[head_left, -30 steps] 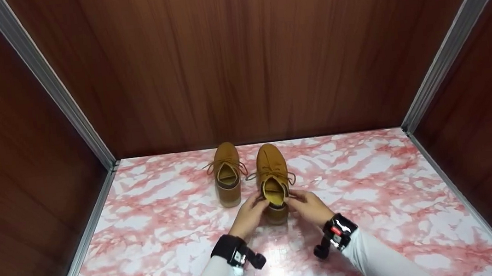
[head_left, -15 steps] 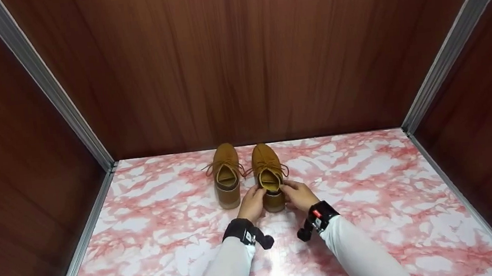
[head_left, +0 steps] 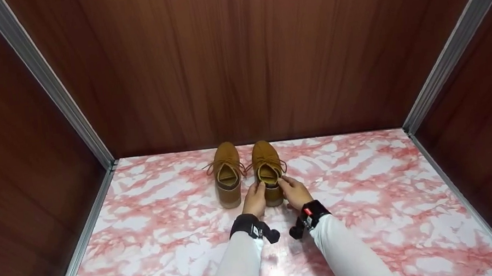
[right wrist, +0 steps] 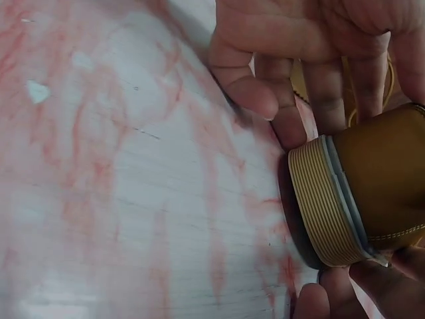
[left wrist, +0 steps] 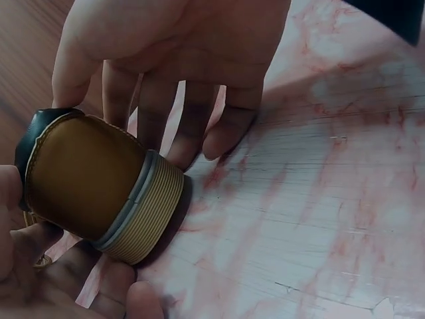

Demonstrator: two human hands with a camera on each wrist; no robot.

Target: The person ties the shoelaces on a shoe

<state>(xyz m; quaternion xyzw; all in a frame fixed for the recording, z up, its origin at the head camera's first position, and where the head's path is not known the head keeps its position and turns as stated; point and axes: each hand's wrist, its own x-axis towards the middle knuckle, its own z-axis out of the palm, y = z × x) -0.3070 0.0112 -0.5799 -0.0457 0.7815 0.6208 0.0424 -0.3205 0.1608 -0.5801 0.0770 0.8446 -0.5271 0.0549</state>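
Observation:
Two tan lace-up ankle shoes stand side by side, toes toward the back wall. Both my hands hold the right-hand shoe [head_left: 264, 150] at its heel, one on each side. My left hand [head_left: 253, 201] has its thumb at the dark collar and its fingers along the left side; my right hand [head_left: 296, 193] mirrors it on the right. In the left wrist view the heel [left wrist: 86, 173] and ribbed sole show between the hands. The right wrist view shows the sole [right wrist: 325, 206] at the floor. The left-hand shoe [head_left: 229, 196] stands untouched just beside my left hand.
The surface [head_left: 171, 257] is red-and-white marbled. A dark wood-grain back wall [head_left: 237, 65] rises close behind the toes. Brown side walls with grey metal corner strips [head_left: 55, 85] stand left and right. Black camera bands [head_left: 244, 226] circle both wrists.
My hands have moved the right-hand shoe forward and slightly left, bringing it nearly level with the other shoe. The left-hand shoe has stayed in place.

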